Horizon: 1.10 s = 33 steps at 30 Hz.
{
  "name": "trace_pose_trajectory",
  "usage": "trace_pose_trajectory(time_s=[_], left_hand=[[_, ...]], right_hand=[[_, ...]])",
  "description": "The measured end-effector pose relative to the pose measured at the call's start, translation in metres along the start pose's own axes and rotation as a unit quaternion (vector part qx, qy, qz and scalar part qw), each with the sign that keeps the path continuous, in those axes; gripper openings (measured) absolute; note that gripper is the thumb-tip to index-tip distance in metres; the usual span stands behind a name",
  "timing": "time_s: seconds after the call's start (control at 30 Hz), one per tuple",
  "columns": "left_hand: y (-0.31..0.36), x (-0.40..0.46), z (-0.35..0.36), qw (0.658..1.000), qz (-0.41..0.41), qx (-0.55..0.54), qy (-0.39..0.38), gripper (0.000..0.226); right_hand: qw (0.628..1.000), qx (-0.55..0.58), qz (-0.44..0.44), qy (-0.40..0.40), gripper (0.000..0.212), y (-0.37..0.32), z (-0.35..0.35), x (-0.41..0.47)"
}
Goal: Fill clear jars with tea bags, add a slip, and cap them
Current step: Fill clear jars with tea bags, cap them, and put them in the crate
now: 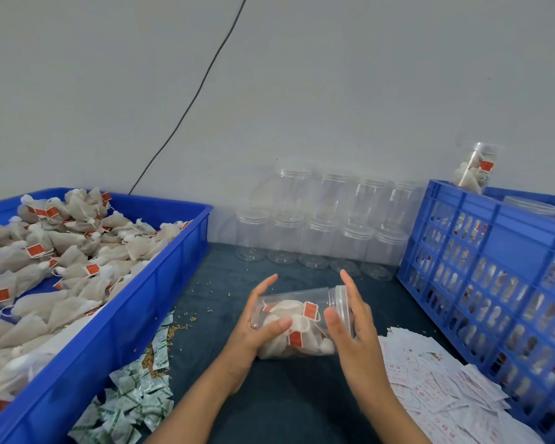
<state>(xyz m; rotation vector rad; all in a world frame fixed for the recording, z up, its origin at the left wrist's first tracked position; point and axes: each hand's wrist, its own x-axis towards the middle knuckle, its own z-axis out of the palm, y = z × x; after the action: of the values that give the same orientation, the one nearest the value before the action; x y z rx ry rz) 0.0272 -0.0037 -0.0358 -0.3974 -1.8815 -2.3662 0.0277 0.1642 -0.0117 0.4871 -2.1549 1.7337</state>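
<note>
holding a filled clear jar [297, 322] on its side just above the dark desk [269, 395], mouth end turned to the right. left hand [257, 328] cupping the jar's base end, thumb lying across the near wall and fingers reaching over the far side, clamped on it. right hand [350, 328] set against the clear cap [342, 302] at the jar's mouth, fingers nearly straight and pointing up, palm facing the cap; cannot tell whether the cap is fully seated. showing inside the jar, white tea bags with red tags [310, 310] packed against the wall. sitting on the left, a blue tray [109, 331] heaped with loose tea bags [61, 251]. lying just beside the tray's near wall, a pile of small green-and-white sachets [132, 398] and some scattered grain. spreading over the desk at the right, a pile of white printed slips [430, 389], just beside a blue slotted crate [481, 251] with filled jars showing through its slots. standing on the crate's far rim, one more filled jar [476, 166]. stacked in two rows against the grey wall between tray and crate, empty capped jars [321, 225]. hanging down the wall, a black cable [189, 107].
</note>
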Motion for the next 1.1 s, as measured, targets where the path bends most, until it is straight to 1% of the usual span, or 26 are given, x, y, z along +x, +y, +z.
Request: trace_pose_trajectory(time_s=[0.03, 0.07, 0.1, 0.17, 0.27, 0.33, 0.4, 0.53, 0.6, 0.67, 0.77, 0.87, 0.97, 1.03, 1.1], left_hand=[[0.001, 0.001, 0.0, 1.0, -0.006, -0.016, 0.0, 0.082], [0.001, 0.001, -0.001, 0.999, -0.016, -0.031, 0.001, 0.081], [0.001, 0.002, -0.001, 0.999, -0.027, -0.043, 0.003, 0.081], [0.0, 0.002, 0.0, 0.997, -0.055, -0.051, 0.005, 0.081], [0.001, 0.003, 0.004, 0.995, -0.099, -0.031, 0.005, 0.077], [0.001, 0.003, 0.005, 0.992, -0.122, -0.023, 0.007, 0.07], [0.003, 0.004, 0.004, 0.99, -0.136, -0.02, -0.003, 0.06], [0.003, 0.004, 0.0, 0.988, -0.151, -0.033, -0.01, 0.056], [0.004, 0.004, -0.002, 0.984, -0.168, -0.046, -0.026, 0.058], [0.009, 0.005, -0.005, 0.977, -0.198, -0.055, -0.058, 0.059], [0.014, 0.007, -0.009, 0.967, -0.229, -0.06, -0.093, 0.062], [0.014, 0.006, -0.006, 0.969, -0.219, -0.083, -0.08, 0.067], [0.009, 0.005, 0.0, 0.979, -0.179, -0.087, -0.036, 0.07], [0.008, 0.004, 0.006, 0.99, -0.12, -0.075, -0.012, 0.066], [0.007, 0.003, 0.011, 0.997, -0.047, -0.056, -0.004, 0.063]], right_hand=[[0.999, -0.023, -0.022, -0.016, 0.086, 0.0, -0.001, 0.001], [0.997, -0.045, -0.045, -0.031, 0.09, 0.001, -0.003, 0.002], [0.995, -0.062, -0.07, -0.046, 0.089, 0.002, -0.006, 0.002], [0.987, -0.087, -0.12, -0.066, 0.078, 0.004, -0.011, 0.004], [0.973, -0.115, -0.185, -0.074, 0.056, 0.006, -0.018, 0.007], [0.965, -0.127, -0.217, -0.076, 0.054, 0.008, -0.022, 0.007], [0.96, -0.131, -0.235, -0.084, 0.054, 0.01, -0.023, 0.006], [0.959, -0.116, -0.244, -0.088, 0.054, 0.008, -0.02, 0.007], [0.957, -0.11, -0.253, -0.087, 0.053, 0.006, -0.018, 0.007], [0.952, -0.111, -0.272, -0.087, 0.053, 0.004, -0.019, 0.007], [0.938, -0.144, -0.304, -0.085, 0.055, 0.0, -0.022, 0.006], [0.938, -0.172, -0.295, -0.06, 0.054, -0.002, -0.017, 0.005], [0.956, -0.153, -0.248, -0.03, 0.045, -0.006, -0.009, 0.002], [0.974, -0.112, -0.197, -0.015, 0.045, -0.009, -0.006, 0.001], [0.993, -0.042, -0.108, 0.009, 0.046, -0.011, -0.005, 0.001]])
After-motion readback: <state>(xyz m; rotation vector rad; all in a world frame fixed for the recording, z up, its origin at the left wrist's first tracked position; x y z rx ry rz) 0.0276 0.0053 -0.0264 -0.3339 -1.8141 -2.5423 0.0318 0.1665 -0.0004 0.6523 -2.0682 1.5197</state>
